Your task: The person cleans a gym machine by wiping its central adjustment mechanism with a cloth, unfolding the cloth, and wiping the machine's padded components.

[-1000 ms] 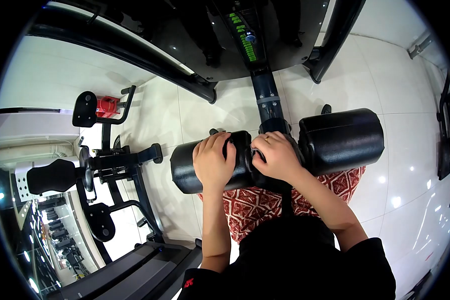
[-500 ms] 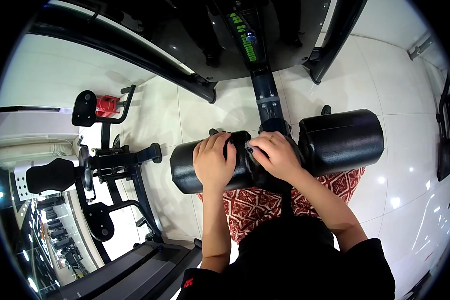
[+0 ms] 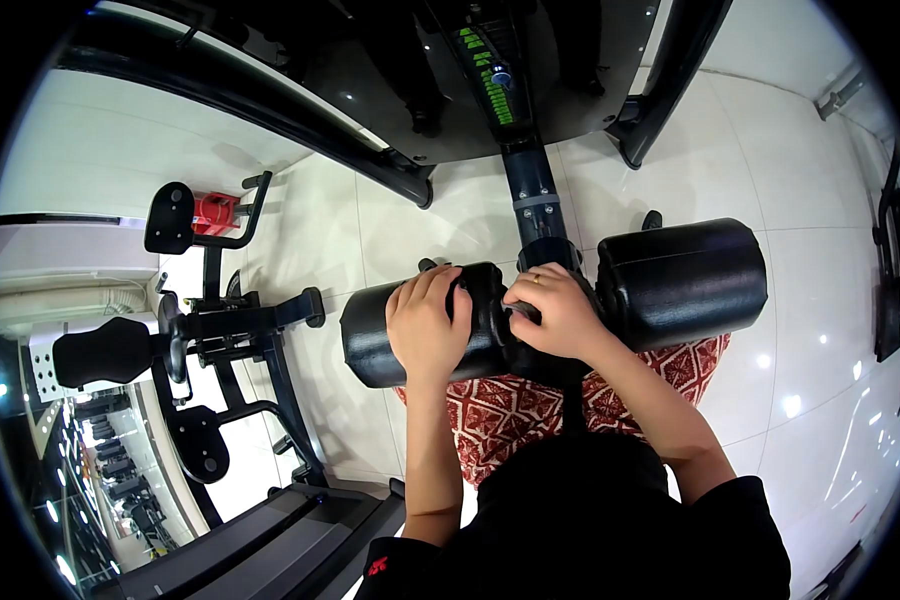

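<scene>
Across my lap lie two black padded rollers of an exercise machine. My left hand (image 3: 430, 325) rests on top of the left roller (image 3: 370, 340), its fingers laid over the pad and the thumb apart. At the inner end of that roller, by the centre post, is my right hand (image 3: 555, 310), fingers curled in. A small dark grey piece (image 3: 520, 309) shows at its fingertips; I cannot tell what it is. The right roller (image 3: 685, 280) is untouched. A black post (image 3: 535, 190) runs from between the rollers to the machine's dark panel.
Green markings (image 3: 485, 75) line a slot in the machine's glossy panel. At left stand another exercise machine (image 3: 240, 320) with black pads and a treadmill (image 3: 250, 545). Patterned red fabric (image 3: 500, 410) covers my legs. The floor (image 3: 810, 310) is pale tile.
My right hand has shifted slightly to the right along the roller's inner end, and its fingers are more curled. My left hand has stayed on the left roller.
</scene>
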